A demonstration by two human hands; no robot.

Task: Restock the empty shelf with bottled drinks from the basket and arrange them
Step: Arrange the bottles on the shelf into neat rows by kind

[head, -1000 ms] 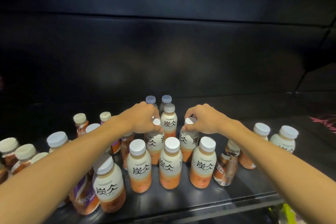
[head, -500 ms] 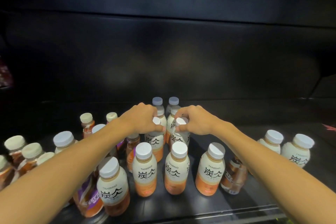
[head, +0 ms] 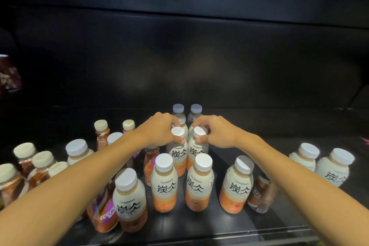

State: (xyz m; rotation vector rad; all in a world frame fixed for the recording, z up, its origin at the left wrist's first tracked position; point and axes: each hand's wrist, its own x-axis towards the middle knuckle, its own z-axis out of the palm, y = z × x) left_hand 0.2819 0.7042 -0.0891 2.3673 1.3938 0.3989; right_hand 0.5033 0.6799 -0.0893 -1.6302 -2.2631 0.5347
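Head view: at the frame's centre, 2 latte bottles stand upright and touching on the dark shelf (head: pixel 249 223). The left hand (head: pixel 159 131) curls its grip round the left latte bottle (head: pixel 178 154) at the cap; the right hand (head: pixel 216 131) pinches the right latte bottle (head: pixel 197 153) likewise — more bottles stand around them.

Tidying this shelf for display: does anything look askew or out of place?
Yes. The purple-labelled coffee bottle at front left leans instead of standing upright, and a brown coffee bottle sits among the white latte bottles on the right.
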